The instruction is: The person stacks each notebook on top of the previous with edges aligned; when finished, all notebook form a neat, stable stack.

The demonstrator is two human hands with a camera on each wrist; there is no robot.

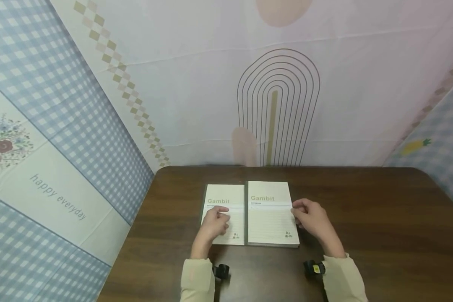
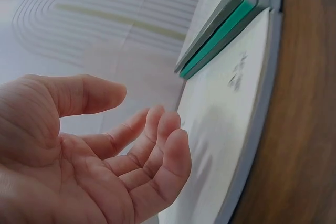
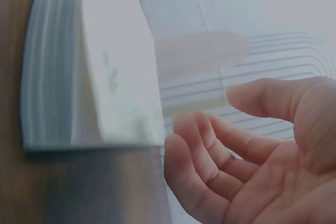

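Two piles of cream notebooks lie side by side on the table. Over the left notebook (image 1: 235,193), marked "Gambit", hovers my left hand (image 1: 213,224); its fingers are loosely bent and hold nothing. The right stack (image 1: 269,222) is thicker, and the left wrist view shows grey spines with a green one (image 2: 218,38) among them. At that stack's right edge is my right hand (image 1: 312,218), fingertips close to the top cover. A gap shows between thumb and fingers in the right wrist view, where the stack's page edges (image 3: 52,77) are blurred. Whether the fingertips touch the cover, I cannot tell.
The dark brown wooden table (image 1: 377,226) spreads out on both sides of the notebooks. Behind it hangs a pale cloth (image 1: 196,96) with an arch pattern, and a blue checked cloth (image 1: 60,75) is at the left. Both wrists carry black camera mounts (image 1: 222,272).
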